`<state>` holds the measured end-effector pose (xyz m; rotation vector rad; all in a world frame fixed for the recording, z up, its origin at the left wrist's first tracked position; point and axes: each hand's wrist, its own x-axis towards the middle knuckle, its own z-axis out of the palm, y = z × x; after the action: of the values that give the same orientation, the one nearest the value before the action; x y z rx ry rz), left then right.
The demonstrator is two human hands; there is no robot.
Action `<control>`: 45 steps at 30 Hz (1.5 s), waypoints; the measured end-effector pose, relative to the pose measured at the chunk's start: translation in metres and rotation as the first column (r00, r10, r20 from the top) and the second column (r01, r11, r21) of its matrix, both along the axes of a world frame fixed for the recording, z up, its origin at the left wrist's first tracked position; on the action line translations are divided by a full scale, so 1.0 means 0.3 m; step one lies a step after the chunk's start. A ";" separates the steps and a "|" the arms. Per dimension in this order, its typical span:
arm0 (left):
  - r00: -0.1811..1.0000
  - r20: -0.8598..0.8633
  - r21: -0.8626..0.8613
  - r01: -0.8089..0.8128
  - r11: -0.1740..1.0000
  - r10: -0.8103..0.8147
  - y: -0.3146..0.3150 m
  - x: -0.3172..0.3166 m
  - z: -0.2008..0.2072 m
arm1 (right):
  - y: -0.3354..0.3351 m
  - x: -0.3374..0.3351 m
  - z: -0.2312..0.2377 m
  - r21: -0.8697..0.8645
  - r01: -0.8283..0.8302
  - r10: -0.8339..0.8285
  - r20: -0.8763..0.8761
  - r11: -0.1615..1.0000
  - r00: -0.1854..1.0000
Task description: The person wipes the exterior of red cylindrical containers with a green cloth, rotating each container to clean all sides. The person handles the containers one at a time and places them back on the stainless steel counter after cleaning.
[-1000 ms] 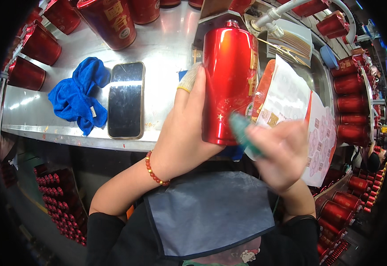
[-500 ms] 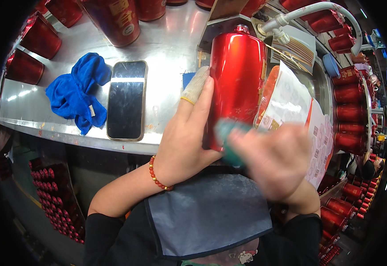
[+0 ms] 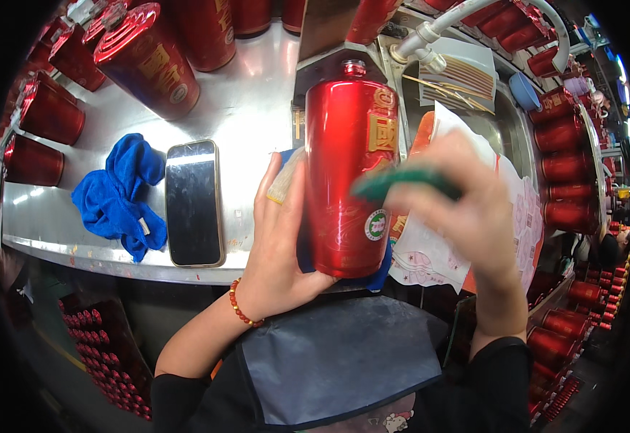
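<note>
A shiny red bottle [image 3: 340,187] with gold lettering and a round green-and-white emblem lies on the bench, its neck pointing away from me. My left hand [image 3: 279,231] holds it from the left, thumb at the base, fingers along the side; one finger wears a pale fabric cover. Over the bottle's right side is a dark green oblong tool [image 3: 408,184], its exact kind blurred. My right hand [image 3: 463,209], smeared by motion, grips it. Whether the tool touches the bottle I cannot tell. Under the bottle shows some blue cloth [image 3: 378,278].
Left of the bottle lie a phone [image 3: 192,202] and a crumpled blue cloth [image 3: 124,195]. Printed sheets [image 3: 502,231] spread to the right, near a white pipe [image 3: 466,22] and a blue bowl [image 3: 524,92]. Several more red bottles [image 3: 149,61] stand along the bench's far left.
The bottle has rolled so that its gold lettering and emblem now show. My right hand has lifted farther from me with the green tool. My left hand still holds the bottle.
</note>
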<state>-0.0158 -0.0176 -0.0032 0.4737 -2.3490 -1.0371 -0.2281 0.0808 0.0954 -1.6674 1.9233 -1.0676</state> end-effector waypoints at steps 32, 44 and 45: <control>0.987 0.053 0.117 0.143 0.983 -0.150 -0.041 0.000 0.016 | -0.038 0.072 0.004 -0.246 -0.450 0.163 -0.702 0.858 0.694; 0.858 0.177 -0.426 -0.375 0.823 0.482 -0.253 0.279 0.144 | 0.020 0.052 -0.055 -0.381 -0.399 0.068 -0.647 0.834 0.760; 0.784 0.202 -0.529 -0.417 0.739 0.587 -0.302 0.317 0.120 | 0.016 0.067 -0.014 -0.279 -0.420 0.239 -0.508 0.863 0.828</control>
<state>0.0794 -0.1082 0.0328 1.1179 -2.4326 -0.1189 -0.2081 0.0856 0.0913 -2.5689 1.6260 -1.0095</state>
